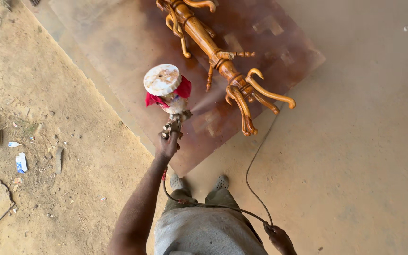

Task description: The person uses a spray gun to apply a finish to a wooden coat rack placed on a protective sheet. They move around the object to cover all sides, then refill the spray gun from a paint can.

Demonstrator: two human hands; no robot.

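— Spraying, by the look of it: from the head camera, the left hand (167,145) is closed round the grip of a spray gun (172,101) with a round, stained cup on top and a red rag tucked under it. A faint mist fans from the nozzle toward the wooden stand.

— Where does the stand lie?

— The carved wooden stand (223,63) lies on its side on a rust-stained board (119,52) spread on the floor, its curled feet toward the board's near right edge, its shaft running to the far edge.

— And the other hand?

— The right hand (279,237), low at the picture's bottom edge, is closed round the thin hose (251,174), which loops back behind the legs to the gun.

— What would the next pass call for?

— I'd judge a steady sweep along the shaft, hose held clear of the wet wood.

— Any packages or labels?

— Only litter on the dirt, left of the board: a small blue-and-white wrapper (21,162) and a paler scrap (13,144) above it.
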